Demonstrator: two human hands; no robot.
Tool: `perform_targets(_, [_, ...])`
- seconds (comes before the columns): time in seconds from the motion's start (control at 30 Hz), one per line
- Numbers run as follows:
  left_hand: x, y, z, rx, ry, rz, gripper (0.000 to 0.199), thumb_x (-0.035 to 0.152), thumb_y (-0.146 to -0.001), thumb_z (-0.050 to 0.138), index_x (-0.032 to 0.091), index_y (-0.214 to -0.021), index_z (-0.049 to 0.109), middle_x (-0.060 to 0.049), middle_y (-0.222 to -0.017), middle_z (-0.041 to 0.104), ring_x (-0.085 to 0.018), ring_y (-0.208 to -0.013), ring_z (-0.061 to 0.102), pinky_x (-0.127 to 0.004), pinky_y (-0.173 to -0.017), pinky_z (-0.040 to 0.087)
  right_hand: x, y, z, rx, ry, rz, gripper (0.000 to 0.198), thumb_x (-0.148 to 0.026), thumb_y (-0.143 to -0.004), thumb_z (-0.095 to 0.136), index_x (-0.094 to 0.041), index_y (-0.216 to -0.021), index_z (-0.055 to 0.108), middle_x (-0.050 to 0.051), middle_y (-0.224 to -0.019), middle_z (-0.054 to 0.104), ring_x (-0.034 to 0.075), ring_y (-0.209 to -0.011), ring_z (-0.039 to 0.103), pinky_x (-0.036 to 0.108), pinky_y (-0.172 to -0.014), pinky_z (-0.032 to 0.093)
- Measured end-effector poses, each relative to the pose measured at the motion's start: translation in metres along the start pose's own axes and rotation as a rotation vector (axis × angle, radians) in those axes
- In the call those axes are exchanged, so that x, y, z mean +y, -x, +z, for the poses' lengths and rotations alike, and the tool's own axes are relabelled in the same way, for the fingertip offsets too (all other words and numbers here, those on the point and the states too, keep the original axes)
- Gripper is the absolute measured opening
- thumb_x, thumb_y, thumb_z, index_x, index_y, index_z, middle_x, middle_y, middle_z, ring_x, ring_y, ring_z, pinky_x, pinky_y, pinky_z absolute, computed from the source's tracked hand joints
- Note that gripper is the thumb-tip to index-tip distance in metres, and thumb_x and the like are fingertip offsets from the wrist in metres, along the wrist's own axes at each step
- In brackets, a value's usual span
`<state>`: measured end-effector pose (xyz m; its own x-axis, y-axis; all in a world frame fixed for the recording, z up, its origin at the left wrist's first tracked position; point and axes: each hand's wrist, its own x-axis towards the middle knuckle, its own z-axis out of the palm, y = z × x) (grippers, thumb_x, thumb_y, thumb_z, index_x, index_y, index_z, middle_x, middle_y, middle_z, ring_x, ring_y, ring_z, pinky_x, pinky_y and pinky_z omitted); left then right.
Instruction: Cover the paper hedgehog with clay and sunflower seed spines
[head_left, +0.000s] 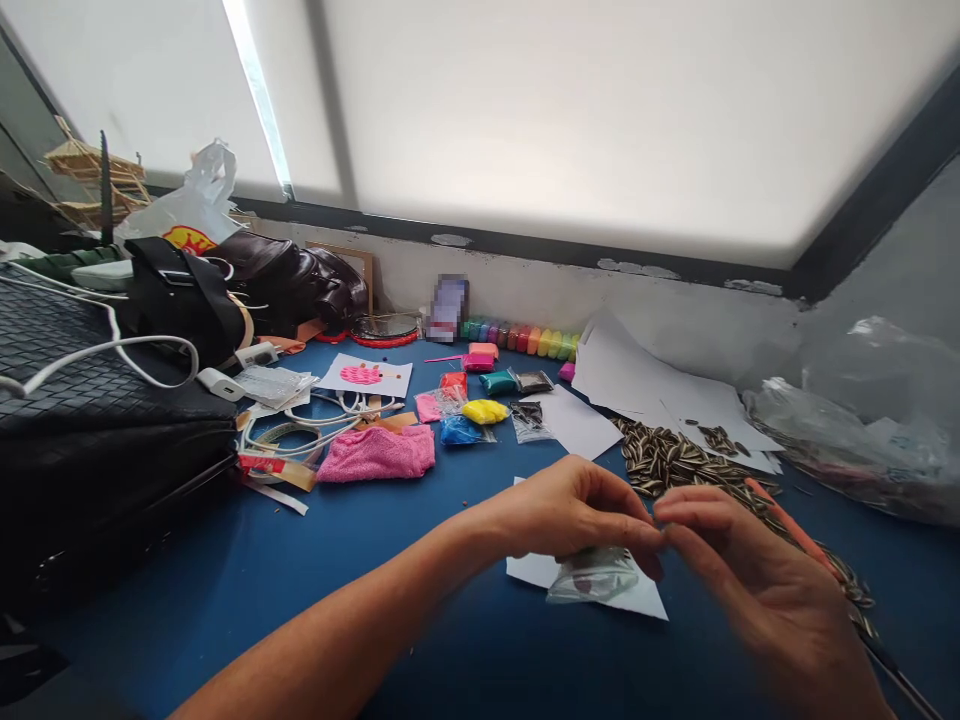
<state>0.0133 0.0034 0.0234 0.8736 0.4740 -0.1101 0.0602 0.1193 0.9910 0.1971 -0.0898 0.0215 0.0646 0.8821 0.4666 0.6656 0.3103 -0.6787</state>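
My left hand [585, 510] reaches over a small clear plastic bag [589, 580], its thumb and fingers drawn together in a pinch. The bag is on a white sheet of paper [645, 598], partly covered by that hand; I cannot tell whether the hand touches it. From the right, my right hand [765, 590] comes in with thumb and forefinger pinched, tips meeting those of the left. Whatever lies between the fingertips is too small to make out. Just beyond the hands spreads a pile of striped sunflower seeds [667, 460].
Several bagged lumps of coloured clay, with a yellow one [485, 411] among them, lie mid-table near a pink cloth [379, 453]. A paper with a pink clay shape [360, 374] is further back. A black bag [112, 420] fills the left; an orange stick [791, 525] crosses the seeds.
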Motion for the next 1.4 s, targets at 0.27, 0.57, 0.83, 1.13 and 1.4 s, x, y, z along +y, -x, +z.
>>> perform_targets(0.27, [0.005, 0.003, -0.006, 0.021, -0.071, 0.031, 0.049, 0.058, -0.082, 0.064, 0.012, -0.098, 0.073, -0.004, -0.084, 0.072, -0.005, -0.050, 0.036, -0.021, -0.047, 0.029, -0.007, 0.001, -0.002, -0.012, -0.020, 0.034, 0.020, -0.038, -0.089, 0.058, -0.027, -0.074, 0.066, 0.003, -0.088, 0.069, 0.021, -0.084, 0.066, 0.031, -0.074, 0.056])
perform_targets(0.57, [0.011, 0.007, -0.004, -0.051, -0.139, 0.025, 0.053, 0.057, -0.087, 0.058, 0.008, -0.100, 0.074, -0.006, -0.079, 0.071, -0.005, -0.049, 0.033, -0.020, -0.043, 0.027, 0.000, 0.001, 0.002, -0.071, -0.070, 0.010, 0.012, -0.039, -0.084, 0.070, -0.028, -0.085, 0.072, 0.002, -0.085, 0.066, 0.019, -0.076, 0.064, 0.029, -0.066, 0.053])
perform_targets(0.83, [0.014, 0.005, -0.024, 0.251, -0.184, 0.011, 0.036, 0.037, -0.090, 0.056, 0.008, -0.104, 0.071, -0.006, -0.079, 0.070, -0.003, -0.044, 0.032, -0.019, -0.041, 0.022, 0.003, -0.002, 0.009, -0.200, 0.181, -0.147, 0.022, -0.042, -0.089, 0.060, -0.027, -0.080, 0.072, 0.004, -0.078, 0.065, 0.019, -0.068, 0.064, 0.029, -0.058, 0.051])
perform_targets(1.13, [0.019, 0.008, -0.018, 0.214, -0.109, 0.056, 0.030, 0.034, -0.089, 0.057, 0.009, -0.100, 0.070, -0.004, -0.078, 0.069, -0.002, -0.044, 0.032, -0.019, -0.041, 0.022, 0.012, 0.001, 0.025, -0.211, 0.326, -0.300, 0.017, -0.036, -0.092, 0.058, -0.027, -0.081, 0.068, 0.002, -0.077, 0.067, 0.017, -0.069, 0.066, 0.027, -0.059, 0.052])
perform_targets(1.4, [0.022, 0.009, -0.017, 0.209, -0.104, 0.050, 0.035, 0.040, -0.089, 0.059, 0.009, -0.098, 0.070, -0.004, -0.078, 0.068, -0.003, -0.044, 0.031, -0.019, -0.041, 0.023, 0.015, 0.000, 0.026, -0.225, 0.314, -0.296, 0.018, -0.037, -0.092, 0.058, -0.028, -0.083, 0.069, 0.002, -0.078, 0.066, 0.017, -0.070, 0.065, 0.027, -0.060, 0.052])
